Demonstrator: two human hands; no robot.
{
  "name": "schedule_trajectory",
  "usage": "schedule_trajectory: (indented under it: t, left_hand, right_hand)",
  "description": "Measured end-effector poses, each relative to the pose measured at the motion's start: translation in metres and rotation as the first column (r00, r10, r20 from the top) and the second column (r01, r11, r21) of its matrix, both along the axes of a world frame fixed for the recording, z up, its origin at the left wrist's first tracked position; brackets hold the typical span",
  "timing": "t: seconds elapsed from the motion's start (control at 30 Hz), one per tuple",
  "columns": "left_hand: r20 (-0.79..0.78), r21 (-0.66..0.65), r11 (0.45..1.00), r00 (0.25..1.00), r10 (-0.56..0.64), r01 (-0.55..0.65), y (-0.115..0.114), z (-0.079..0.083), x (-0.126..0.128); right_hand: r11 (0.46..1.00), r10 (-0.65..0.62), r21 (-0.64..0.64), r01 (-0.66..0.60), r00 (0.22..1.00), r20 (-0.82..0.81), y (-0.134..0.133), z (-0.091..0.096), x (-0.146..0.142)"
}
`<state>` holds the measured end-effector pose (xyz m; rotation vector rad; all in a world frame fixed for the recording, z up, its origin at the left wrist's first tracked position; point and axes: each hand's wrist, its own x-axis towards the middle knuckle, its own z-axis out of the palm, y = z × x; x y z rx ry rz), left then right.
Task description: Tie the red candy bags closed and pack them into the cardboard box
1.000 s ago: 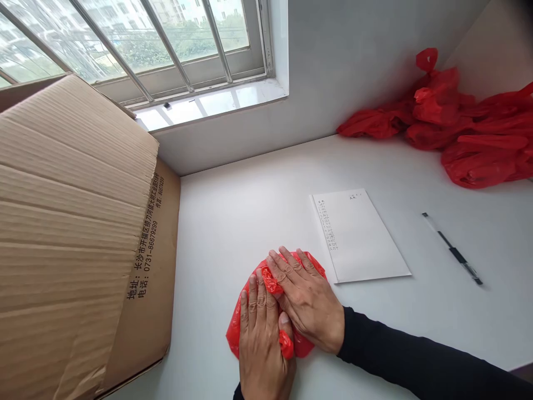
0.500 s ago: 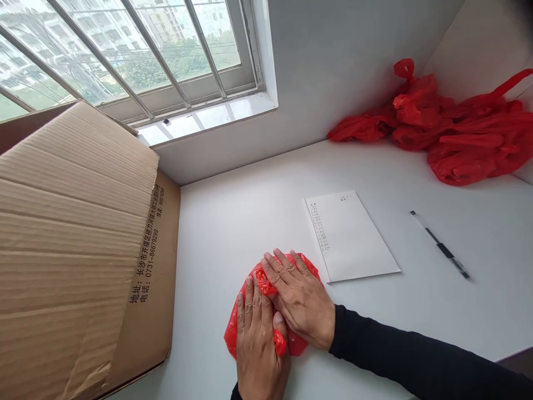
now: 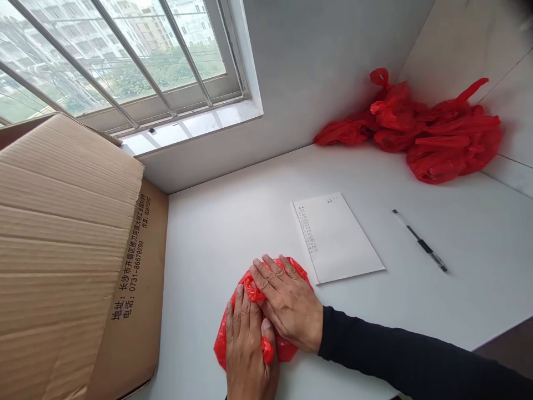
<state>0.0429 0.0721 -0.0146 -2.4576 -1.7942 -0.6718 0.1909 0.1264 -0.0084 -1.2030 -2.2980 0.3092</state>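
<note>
The white table (image 3: 233,228) carries everything. A brown corrugated carton (image 3: 62,233) stands along its left side, and a heap of red plastic bags (image 3: 443,161) sits in its far right corner. Toward the near edge, left of middle, lies a bunched red plastic bag (image 3: 221,340). I'd judge it light, soft and rather slippery, its thin film likely to tear if dragged; what it holds is hidden. A notebook (image 3: 345,244) with handwriting lies just beyond, toward the far edge. The left hand (image 3: 250,350) and right hand (image 3: 293,308) rest flat on the bag, fingers extended and close together, pressing rather than clasping. A pen (image 3: 422,243) lies toward the right edge. Smallest are two twisted tufts (image 3: 255,290) of the bag's film, probably its best holds; whether the left thumb pinches one, I cannot tell.
</note>
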Motion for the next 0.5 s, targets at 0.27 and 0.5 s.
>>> schedule_trajectory:
  t: [0.27,0.5]
  left_hand:
    - [0.247,-0.201,0.980,0.967,0.059,-0.008,-0.005,0.004,-0.011]
    - [0.519,-0.136,0.985,0.839,0.164,-0.109,-0.028,0.034,-0.022]
  right_hand:
    - [0.999,0.022,-0.045,-0.027,0.993,-0.112,0.000,0.004,0.002]
    - [0.984,-0.049,-0.175,-0.034,0.894,-0.446,0.004,0.022,0.017]
